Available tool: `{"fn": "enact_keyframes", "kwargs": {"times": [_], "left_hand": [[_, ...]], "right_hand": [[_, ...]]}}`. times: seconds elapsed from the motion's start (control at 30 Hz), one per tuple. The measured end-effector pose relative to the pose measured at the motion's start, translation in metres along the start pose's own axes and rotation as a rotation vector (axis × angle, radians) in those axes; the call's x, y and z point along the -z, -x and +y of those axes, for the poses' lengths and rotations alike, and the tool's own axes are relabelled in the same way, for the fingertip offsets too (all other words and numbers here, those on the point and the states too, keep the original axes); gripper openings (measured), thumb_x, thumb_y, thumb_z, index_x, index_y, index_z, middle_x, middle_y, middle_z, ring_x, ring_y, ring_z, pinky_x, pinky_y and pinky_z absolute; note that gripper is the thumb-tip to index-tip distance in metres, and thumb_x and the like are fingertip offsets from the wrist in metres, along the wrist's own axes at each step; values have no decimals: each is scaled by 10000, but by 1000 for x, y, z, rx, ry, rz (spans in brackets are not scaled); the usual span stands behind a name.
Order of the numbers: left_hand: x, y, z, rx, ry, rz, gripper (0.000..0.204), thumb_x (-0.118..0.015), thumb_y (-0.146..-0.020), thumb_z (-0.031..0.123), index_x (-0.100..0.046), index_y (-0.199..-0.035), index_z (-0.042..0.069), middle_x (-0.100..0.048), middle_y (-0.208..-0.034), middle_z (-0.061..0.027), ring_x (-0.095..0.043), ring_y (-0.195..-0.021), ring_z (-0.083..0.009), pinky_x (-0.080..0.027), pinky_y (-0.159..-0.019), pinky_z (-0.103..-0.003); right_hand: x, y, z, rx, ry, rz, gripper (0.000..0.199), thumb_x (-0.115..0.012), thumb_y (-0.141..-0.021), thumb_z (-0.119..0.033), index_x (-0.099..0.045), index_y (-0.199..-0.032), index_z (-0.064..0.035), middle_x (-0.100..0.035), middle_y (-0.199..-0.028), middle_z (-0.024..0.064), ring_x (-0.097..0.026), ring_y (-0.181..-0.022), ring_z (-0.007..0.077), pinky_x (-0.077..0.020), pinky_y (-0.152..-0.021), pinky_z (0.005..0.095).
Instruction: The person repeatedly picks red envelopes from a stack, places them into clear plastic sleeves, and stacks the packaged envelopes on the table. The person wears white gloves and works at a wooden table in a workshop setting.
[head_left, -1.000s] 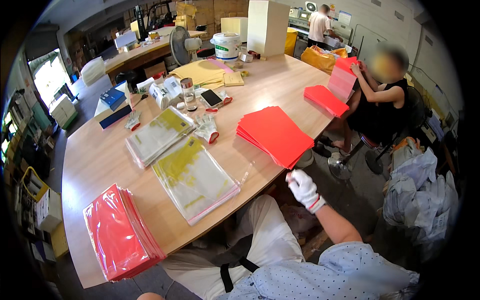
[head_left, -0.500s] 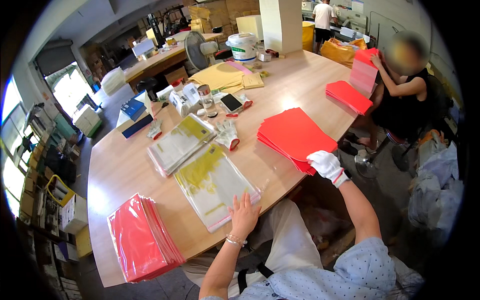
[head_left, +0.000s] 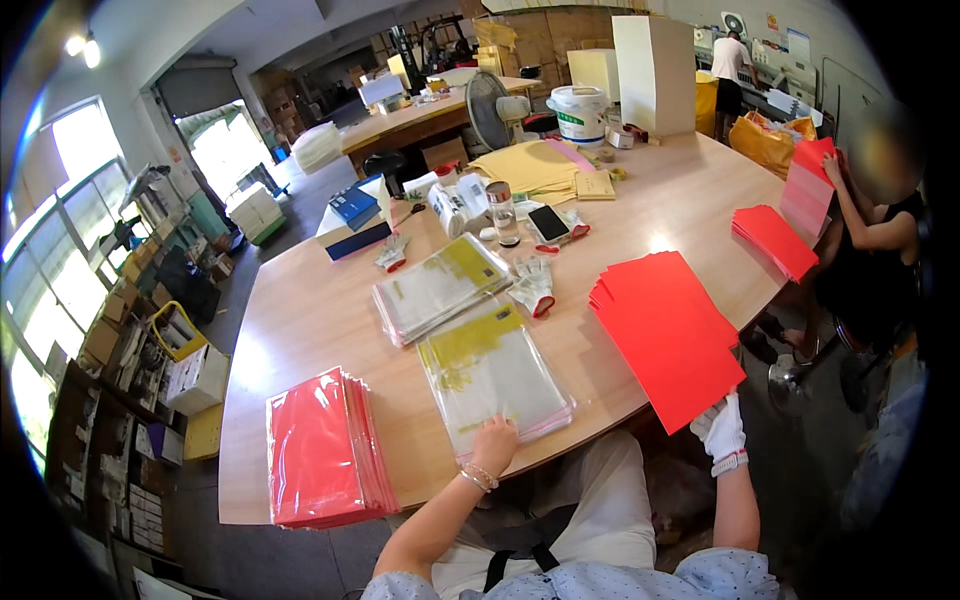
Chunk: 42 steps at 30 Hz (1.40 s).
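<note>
My right hand (head_left: 722, 430), in a white glove, grips the near corner of a red sheet (head_left: 668, 352), drawn partly off a pile of red sheets and out past the table's edge. Its thumb and fingers close round that corner. My bare left hand (head_left: 493, 446), with bracelets on the wrist, has curled fingers at the near edge of a clear plastic bag (head_left: 500, 385) with a yellow-green print; its fingertips are partly hidden. Just behind lies a stack of similar bags (head_left: 440, 285). A stack of bagged red sheets (head_left: 320, 445) sits at the table's near left.
White work gloves (head_left: 532, 287), a phone (head_left: 547, 222), a glass jar (head_left: 502, 212) and yellow envelopes (head_left: 530, 168) lie farther back on the table (head_left: 310, 310). A fan (head_left: 487, 110) and white bucket (head_left: 578, 113) stand behind. At right, a co-worker handles red sheets (head_left: 775, 240).
My right hand has pulled a red sheet toward me off the pile. The left hand, flat and spread before, has curled its fingers at the bag's edge. The view has shifted.
</note>
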<state>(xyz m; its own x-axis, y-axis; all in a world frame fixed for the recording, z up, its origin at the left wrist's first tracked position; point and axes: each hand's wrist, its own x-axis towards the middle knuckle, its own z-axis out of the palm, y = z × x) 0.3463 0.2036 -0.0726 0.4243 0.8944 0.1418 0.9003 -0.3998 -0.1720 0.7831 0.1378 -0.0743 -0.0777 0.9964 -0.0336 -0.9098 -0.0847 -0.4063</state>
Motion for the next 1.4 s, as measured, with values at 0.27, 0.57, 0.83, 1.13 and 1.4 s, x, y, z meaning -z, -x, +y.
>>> {"fn": "enact_keyframes", "kwargs": {"times": [0.27, 0.57, 0.83, 1.13, 1.4], "left_hand": [[39, 0, -13, 99, 352, -61, 116, -515, -810, 93, -586, -875, 29, -587, -917, -138, -576, -870, -310, -478, -772, -386], [22, 16, -38, 37, 492, -1, 171, -519, -846, 151, -591, -941, 28, -571, -1056, -157, -554, -932, -323, -452, -825, -405], [69, 38, -45, 511, 895, -155, 266, -519, -890, 217, -590, -992, -19, -616, -961, -137, -616, -819, -220, -493, -620, -320], [0, 36, -39, 510, 1459, -2, 280, -471, -909, 56, -482, -1169, -46, -649, -886, -106, -646, -730, -153, -500, -581, -249], [-11, 52, 67, 362, 1806, 580, 495, -496, -906, 66, -275, -1344, 5, -530, -1153, -153, -522, -1073, -201, -457, -883, -342]], "right_hand": [[-30, 17, 4, 342, 695, 225, 309, -460, -857, -78, -496, -1157, -11, -565, -956, 27, -547, -788, 111, -448, -681, 240], [-94, 92, 98, -153, 577, 199, 336, -444, -851, -54, -487, -1179, 3, -595, -1032, 78, -587, -861, 169, -479, -779, 283], [-101, 102, 126, -192, 432, 436, 179, -418, -879, -94, -515, -1029, -82, -537, -716, -21, -402, -403, 36, -343, -355, 167], [-95, 105, 134, -74, 548, 375, 155, -460, -887, -82, -511, -1033, -82, -532, -793, -6, -444, -482, 42, -363, -396, 154], [-157, 127, 148, -215, 400, 478, 149, -474, -915, -142, -495, -1056, -97, -512, -748, -12, -457, -529, 54, -370, -435, 168]]}}
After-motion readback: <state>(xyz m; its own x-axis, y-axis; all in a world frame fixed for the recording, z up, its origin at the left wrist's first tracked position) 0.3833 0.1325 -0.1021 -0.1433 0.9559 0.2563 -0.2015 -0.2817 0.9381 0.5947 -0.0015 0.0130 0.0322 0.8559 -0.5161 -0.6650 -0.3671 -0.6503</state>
